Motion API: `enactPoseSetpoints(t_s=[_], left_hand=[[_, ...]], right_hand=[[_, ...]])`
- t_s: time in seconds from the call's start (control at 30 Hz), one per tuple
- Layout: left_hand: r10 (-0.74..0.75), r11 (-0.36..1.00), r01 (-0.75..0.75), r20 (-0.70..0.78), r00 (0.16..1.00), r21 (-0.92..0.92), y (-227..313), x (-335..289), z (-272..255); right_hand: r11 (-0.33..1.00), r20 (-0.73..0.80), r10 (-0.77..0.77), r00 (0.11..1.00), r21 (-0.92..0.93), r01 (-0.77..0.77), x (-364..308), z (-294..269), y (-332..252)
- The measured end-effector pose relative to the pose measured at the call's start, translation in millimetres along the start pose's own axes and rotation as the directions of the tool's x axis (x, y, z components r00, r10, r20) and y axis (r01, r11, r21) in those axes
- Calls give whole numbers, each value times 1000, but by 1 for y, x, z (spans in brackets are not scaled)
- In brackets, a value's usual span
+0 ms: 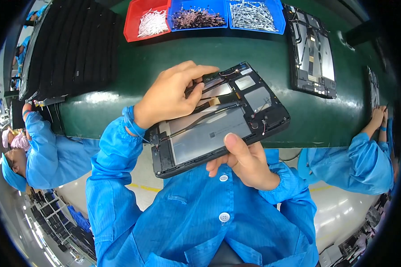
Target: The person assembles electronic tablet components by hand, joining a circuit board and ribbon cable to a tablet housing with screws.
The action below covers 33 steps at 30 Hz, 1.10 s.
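Note:
An opened tablet-like device (209, 133) is tilted in front of me at the table's near edge. Its black frame holds silver battery plates, dark flat cables, a tan ribbon and thin wires. My left hand (171, 95) is closed at its far left edge, index finger stretched along the rim and thumb bent over the inside. Whatever lies under those fingertips is hidden. My right hand (249, 167) grips the near edge, its thumb raised above the frame and its other fingers partly underneath.
Bins of small parts stand at the back: red (131, 22), blue (176, 27) and another blue (278, 24). A similar opened device (314, 53) lies right on the green table (133, 66). Black stacked panels (71, 49) rise left. People in blue work at both sides.

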State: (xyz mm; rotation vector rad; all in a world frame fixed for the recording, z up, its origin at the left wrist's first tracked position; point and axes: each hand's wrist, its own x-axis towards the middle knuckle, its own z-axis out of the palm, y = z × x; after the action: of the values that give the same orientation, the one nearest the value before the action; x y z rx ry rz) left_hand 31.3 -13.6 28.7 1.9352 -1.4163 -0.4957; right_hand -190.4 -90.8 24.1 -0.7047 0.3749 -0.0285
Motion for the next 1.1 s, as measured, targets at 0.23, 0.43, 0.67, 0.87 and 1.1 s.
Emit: enactPoseSetpoints(t_s=[0.23,0.43,0.67,0.87,1.1], left_hand=[[95,971,-107,65,993,213,2,4,-6],[-84,995,85,19,996,-54,17,-15,7],[85,980,49,-629,773,192,-28,23,-11],[167,950,93,-739,653,297,-55,50,-23],[209,954,39,-752,625,298,-67,56,-26]], right_hand=[[999,51,37,998,-8,-37,0,-7,-6],[978,-354,-183,917,-163,132,-14,-51,-14],[789,-322,-465,825,-574,220,-25,-60,-27],[782,-398,-508,764,-584,216,-40,-76,-75],[654,-409,-689,598,-707,270,-36,-139,-187]])
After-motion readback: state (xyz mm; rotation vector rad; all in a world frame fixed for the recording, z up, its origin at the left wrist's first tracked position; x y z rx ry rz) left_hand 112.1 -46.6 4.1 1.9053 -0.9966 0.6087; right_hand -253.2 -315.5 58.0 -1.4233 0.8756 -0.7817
